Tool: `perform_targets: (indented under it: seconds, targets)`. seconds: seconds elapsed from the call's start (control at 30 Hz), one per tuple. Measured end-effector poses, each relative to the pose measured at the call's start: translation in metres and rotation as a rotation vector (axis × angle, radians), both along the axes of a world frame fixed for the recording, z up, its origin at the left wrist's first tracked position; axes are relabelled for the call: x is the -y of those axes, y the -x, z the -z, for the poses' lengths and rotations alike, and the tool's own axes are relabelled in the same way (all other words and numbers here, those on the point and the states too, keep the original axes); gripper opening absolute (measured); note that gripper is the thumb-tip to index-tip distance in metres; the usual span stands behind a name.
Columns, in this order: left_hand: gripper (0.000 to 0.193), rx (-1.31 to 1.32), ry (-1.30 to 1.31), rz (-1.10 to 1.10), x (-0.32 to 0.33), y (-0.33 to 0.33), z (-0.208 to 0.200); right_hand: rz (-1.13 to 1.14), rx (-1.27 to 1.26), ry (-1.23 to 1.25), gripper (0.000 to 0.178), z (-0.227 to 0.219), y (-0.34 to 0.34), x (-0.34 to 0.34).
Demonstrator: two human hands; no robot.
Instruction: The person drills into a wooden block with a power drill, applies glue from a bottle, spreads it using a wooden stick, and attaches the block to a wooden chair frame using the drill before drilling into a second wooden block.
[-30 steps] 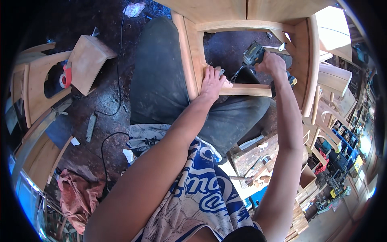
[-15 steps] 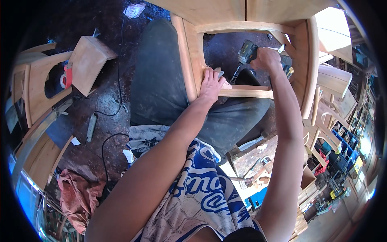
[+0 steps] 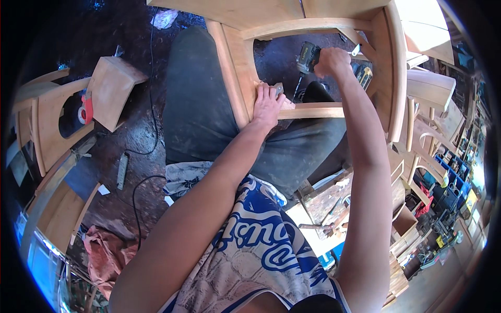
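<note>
My right hand point(image 3: 333, 61) is wrapped round the grip of a dark cordless drill point(image 3: 307, 56). The drill's long thin bit slants down toward a small pale wood block point(image 3: 286, 104); whether the tip touches wood is too small to tell. That block lies at the inner corner of a wooden furniture frame point(image 3: 225, 68), where my left hand point(image 3: 267, 107) presses with bent fingers. Something small and grey shows beside the left fingertips, its kind unclear. A wooden crossbar point(image 3: 315, 111) runs from this corner to the right, passing behind my right forearm.
On the left stand a curved wooden chair part point(image 3: 73, 120), a wooden panel point(image 3: 112, 88) and a red tape roll point(image 3: 85, 110). A power strip point(image 3: 122, 169) with its cable lies on the dark floor. A hammer point(image 3: 318, 226) rests lower right, near stacked chair frames point(image 3: 425, 141).
The whole view has shifted slightly, carrying the frame up and left in the picture. The drill's bit now stands a little steeper. Both hands keep their grips.
</note>
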State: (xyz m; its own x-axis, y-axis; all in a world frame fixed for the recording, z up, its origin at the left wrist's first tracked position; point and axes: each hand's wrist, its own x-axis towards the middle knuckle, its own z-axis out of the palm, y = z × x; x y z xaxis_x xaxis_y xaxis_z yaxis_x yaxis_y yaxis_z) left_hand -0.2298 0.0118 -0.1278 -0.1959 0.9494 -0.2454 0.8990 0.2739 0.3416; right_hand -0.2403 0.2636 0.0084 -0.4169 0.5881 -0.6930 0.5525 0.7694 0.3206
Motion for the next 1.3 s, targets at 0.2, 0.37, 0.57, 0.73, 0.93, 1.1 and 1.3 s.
perform_targets:
  seconds: [0.2, 0.37, 0.57, 0.73, 0.93, 1.1, 1.3]
  targets:
    - [0.069, -0.018, -0.007, 0.01, -0.002, -0.001, -0.002, -0.034, 0.035, -0.006, 0.04, 0.008, 0.0, -0.002]
    - [0.069, -0.016, -0.004, 0.002, -0.001, 0.001, 0.001, -0.012, 0.063, 0.02, 0.041, 0.009, 0.005, 0.005]
    - [0.065, 0.002, 0.042, 0.025, -0.003, 0.002, -0.006, 0.025, 0.031, 0.067, 0.043, 0.009, -0.01, 0.0]
    - [0.066, 0.006, 0.036, 0.028, -0.003, 0.003, -0.006, 0.048, 0.013, 0.018, 0.05, -0.014, -0.014, -0.006]
    - [0.069, -0.003, -0.038, 0.003, 0.0, 0.0, 0.002, 0.055, 0.016, 0.023, 0.052, -0.016, -0.017, -0.002]
    - [0.067, -0.02, -0.03, 0.014, 0.001, 0.002, 0.002, 0.092, -0.014, 0.013, 0.052, -0.016, -0.019, 0.0]
    - [0.067, 0.008, 0.051, 0.036, -0.003, 0.002, -0.004, 0.104, -0.033, 0.019, 0.051, -0.016, -0.019, -0.003]
